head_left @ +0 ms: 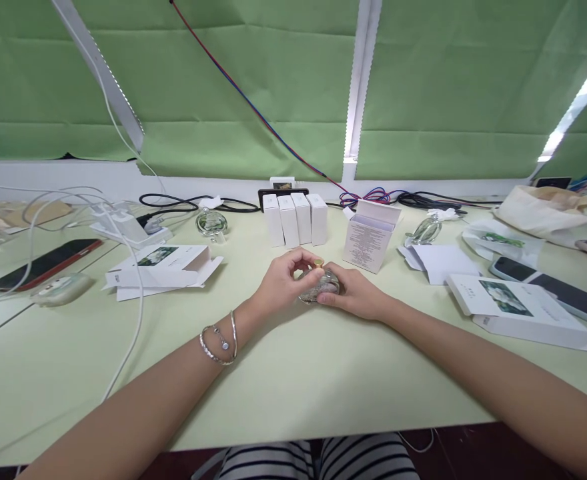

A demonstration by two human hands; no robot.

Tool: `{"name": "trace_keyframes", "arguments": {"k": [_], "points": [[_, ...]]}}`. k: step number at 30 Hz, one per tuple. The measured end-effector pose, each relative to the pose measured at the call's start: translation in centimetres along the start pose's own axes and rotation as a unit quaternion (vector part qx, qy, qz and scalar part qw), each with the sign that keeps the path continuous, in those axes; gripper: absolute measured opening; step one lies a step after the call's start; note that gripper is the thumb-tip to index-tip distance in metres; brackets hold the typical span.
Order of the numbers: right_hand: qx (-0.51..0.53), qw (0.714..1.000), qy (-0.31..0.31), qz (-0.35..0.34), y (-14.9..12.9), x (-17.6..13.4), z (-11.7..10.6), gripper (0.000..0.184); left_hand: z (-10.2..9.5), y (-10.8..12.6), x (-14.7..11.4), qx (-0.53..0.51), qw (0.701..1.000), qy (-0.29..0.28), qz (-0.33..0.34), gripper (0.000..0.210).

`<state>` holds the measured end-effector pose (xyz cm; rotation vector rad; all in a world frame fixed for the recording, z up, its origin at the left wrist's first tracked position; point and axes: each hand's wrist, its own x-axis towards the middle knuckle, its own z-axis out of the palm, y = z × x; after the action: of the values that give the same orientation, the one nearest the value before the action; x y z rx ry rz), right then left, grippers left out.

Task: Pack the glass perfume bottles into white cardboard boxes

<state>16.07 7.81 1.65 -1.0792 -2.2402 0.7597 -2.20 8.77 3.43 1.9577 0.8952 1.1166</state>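
Observation:
A round glass perfume bottle with a gold-coloured neck stands between my hands at the middle of the table. My left hand has its thumb and fingers closed around the gold top. Against the bottle's right side, my right hand grips the glass body with thumb and fingers. Just behind is an open white box printed with small text. Several narrow white boxes stand in a row beyond my left hand.
Two more glass bottles stand at the back left and back right. Opened flower-picture boxes lie left and right. Phones and a charger cable lie on the table.

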Motion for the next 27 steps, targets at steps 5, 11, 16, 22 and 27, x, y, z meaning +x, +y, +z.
{"name": "trace_keyframes", "arguments": {"k": [5,11,16,22,27], "points": [[-0.001,1.000,0.003,-0.003,0.0,0.0,0.0,0.035,-0.4,0.0,0.0,0.022,1.000,-0.014,0.007,0.028],[0.006,1.000,0.002,0.000,-0.2,-0.1,0.0,0.032,-3.7,-0.4,0.8,0.103,0.994,-0.042,0.014,0.034],[0.005,1.000,0.004,-0.003,-0.2,-0.1,0.0,0.031,-5.2,-2.3,1.0,0.225,0.951,-0.211,0.018,0.025],[0.002,1.000,0.001,0.001,-0.2,-0.1,0.0,0.033,-4.6,-2.2,1.3,0.194,0.980,-0.044,0.026,0.039],[-0.002,1.000,0.000,-0.005,-0.3,0.0,0.0,0.035,-2.7,0.0,1.0,-0.015,0.984,0.110,0.142,0.037]]}}
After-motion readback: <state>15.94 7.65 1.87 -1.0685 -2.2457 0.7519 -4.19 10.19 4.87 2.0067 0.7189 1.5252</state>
